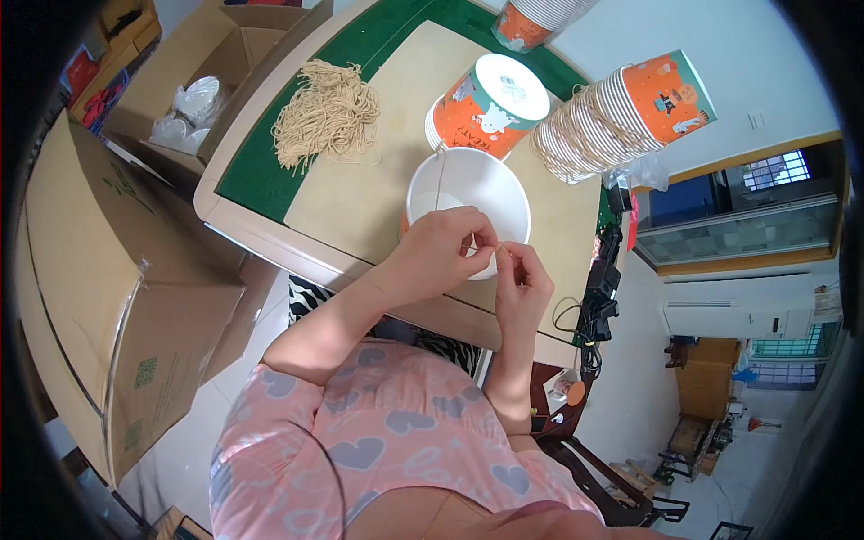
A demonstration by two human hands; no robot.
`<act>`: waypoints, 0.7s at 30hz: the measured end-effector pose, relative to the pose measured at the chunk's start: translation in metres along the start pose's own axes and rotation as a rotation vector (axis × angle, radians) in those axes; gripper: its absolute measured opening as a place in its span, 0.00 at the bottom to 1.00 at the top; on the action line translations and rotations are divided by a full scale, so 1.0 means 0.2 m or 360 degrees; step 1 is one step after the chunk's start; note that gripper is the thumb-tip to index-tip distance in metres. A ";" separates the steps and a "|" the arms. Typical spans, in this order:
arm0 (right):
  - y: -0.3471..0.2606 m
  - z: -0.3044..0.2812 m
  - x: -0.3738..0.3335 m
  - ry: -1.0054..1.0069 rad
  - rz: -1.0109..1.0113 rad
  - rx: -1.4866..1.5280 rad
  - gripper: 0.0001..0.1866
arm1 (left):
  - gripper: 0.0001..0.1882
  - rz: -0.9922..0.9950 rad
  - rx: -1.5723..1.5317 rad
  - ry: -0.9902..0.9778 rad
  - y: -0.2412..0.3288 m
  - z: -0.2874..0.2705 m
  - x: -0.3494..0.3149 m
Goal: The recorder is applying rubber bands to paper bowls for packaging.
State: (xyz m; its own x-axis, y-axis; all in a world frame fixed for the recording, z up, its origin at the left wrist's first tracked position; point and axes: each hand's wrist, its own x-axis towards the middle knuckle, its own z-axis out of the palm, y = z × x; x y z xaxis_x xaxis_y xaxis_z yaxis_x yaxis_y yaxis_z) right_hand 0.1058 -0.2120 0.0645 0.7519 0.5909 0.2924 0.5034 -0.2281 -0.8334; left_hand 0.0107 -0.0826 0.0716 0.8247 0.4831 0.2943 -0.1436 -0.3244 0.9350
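Observation:
A white-lined paper bucket (504,193) stands at the table's near side, its open mouth toward me. From its far rim a thin beige cord (439,180) runs down across the opening to my left hand. My left hand (443,245) pinches the cord over the bucket's near side. Close beside it, my right hand (522,281) is closed in a pinch at the same cord, fingertips almost touching the left ones. What lies between the fingertips is tiny and partly hidden. Behind the bucket, an orange and green printed bucket (466,108) with a white lid or base on top stands.
A heap of loose beige cords (326,117) lies at the table's left. Stacked buckets with cords (598,126) lean at the right, and another stack (526,22) is at the back. Black power adapters (601,292) hang along the right edge. Cardboard boxes (135,297) crowd the left.

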 end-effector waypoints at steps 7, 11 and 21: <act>0.01 -0.01 -0.01 -0.0046 -0.0032 0.0057 0.03 | 0.06 -0.0236 -0.0107 0.0028 0.03 -0.03 0.01; 0.01 -0.03 -0.02 -0.0033 0.0004 0.0118 0.03 | 0.06 -0.0170 -0.0088 0.0057 0.03 -0.03 0.00; -0.02 -0.06 0.01 -0.0098 -0.0008 0.0346 0.03 | 0.05 -0.0021 0.0087 0.0036 0.05 0.00 0.00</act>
State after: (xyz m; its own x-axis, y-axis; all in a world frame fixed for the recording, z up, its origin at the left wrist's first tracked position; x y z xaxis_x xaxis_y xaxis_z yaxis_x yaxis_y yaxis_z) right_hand 0.1108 -0.2193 0.0748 0.7187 0.6394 0.2734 0.3987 -0.0567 -0.9153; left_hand 0.0093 -0.0854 0.0816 0.8134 0.5059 0.2871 -0.1021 -0.3618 0.9267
